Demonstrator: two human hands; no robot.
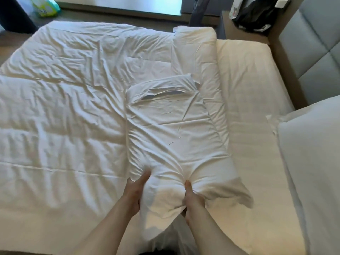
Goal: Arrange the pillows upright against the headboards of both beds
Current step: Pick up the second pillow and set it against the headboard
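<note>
Two hands grip one pillow (174,137) by its near end: the left hand (133,195) and right hand (192,201) each have fingers pressed into the soft case, bunching the cloth between them. The pillow lies flat along the bed, over the folded edge of the duvet (64,107), with its far end near a second pillow (196,52) that also lies flat. The headboard (312,52) stands at the right, well apart from both, across the bare mattress (244,100). Because the grip takes only one end, the filling may slump toward the far end as the pillow is lifted, so it could sag or fold instead of standing. Dragging it could also pull the duvet edge out of line or nudge the second pillow. A third pillow (312,153) at the near right might crowd the spot by the headboard.
</note>
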